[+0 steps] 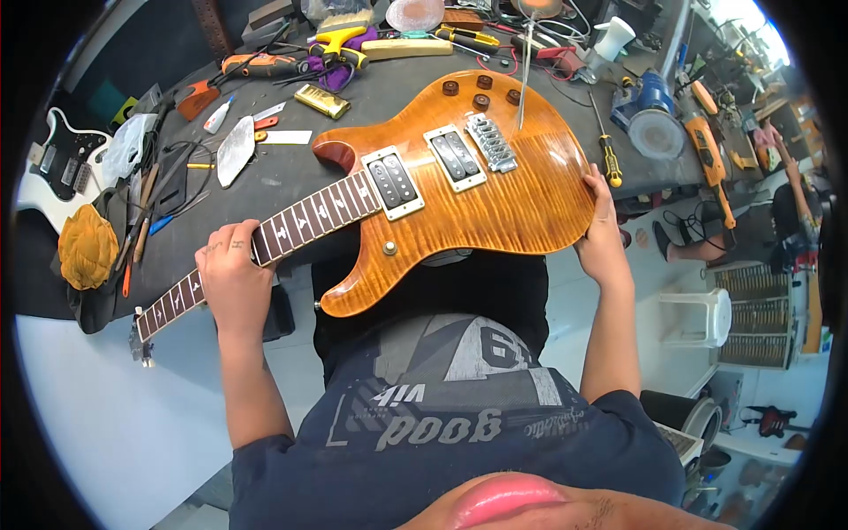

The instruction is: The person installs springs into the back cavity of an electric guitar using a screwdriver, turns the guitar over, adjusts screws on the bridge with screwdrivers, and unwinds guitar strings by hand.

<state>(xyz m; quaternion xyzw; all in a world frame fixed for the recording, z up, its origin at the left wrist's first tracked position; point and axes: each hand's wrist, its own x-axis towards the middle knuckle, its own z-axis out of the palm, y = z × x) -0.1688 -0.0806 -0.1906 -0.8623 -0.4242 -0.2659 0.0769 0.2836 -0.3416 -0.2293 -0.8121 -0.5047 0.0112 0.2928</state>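
Over the edge of a dark grey workbench [291, 181] is a glossy amber electric guitar [495, 208] — left hand [237, 274] with fingers clamped around its neck, right hand [606, 231] with fingers gripping its body's rounded end — beside a yellow-and-black screwdriver [609, 159].

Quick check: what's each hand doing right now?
Left hand: closed around the guitar neck.
Right hand: holding the edge of the guitar body, some fingers hidden.

Navy tee [353, 477] here, short sleeves [256, 468] stopping well back from the fingers [234, 232], forearms bare in between. Chunky grey print [442, 427] reads "good", plus a big 6. Tiny dark tattoos [238, 245] right on the left fingers, kinda neat.
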